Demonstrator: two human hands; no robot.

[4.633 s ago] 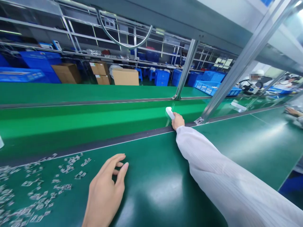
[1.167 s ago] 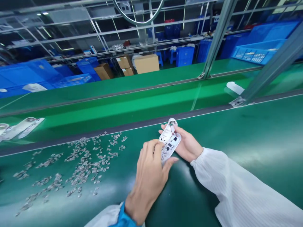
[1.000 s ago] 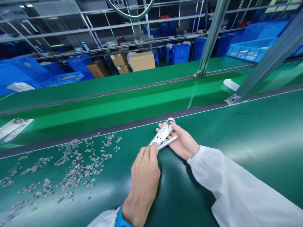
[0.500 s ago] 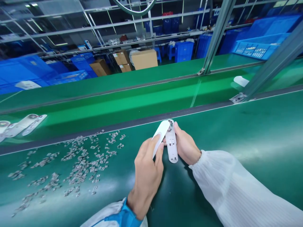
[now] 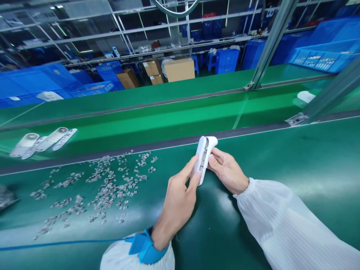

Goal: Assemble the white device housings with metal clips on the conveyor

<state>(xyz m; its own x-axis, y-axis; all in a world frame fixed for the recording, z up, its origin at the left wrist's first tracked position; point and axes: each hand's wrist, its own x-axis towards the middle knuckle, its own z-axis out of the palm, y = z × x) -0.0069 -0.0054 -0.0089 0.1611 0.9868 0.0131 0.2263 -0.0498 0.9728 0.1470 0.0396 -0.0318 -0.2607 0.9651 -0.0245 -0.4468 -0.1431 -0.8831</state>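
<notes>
My left hand pinches a long white plastic cover between thumb and fingers. Close against it on the right, my right hand grips a white plastic housing with a rounded, wider head. The two pieces stand on edge, nearly face to face, with a narrow gap showing metal or inner parts between them. Whether they touch along the far side I cannot tell. A blue wrist strap is around my left wrist, its cord running off to the left.
Many small metal clips lie scattered on the green bench to the left. Several white housings rest on the green conveyor belt. A metal post rises at right. A clear bag sits at the left edge.
The cover has swung from a slant over the housing's top to lie alongside it. The housing has turned from facing up onto its edge. The view has shifted slightly left.
</notes>
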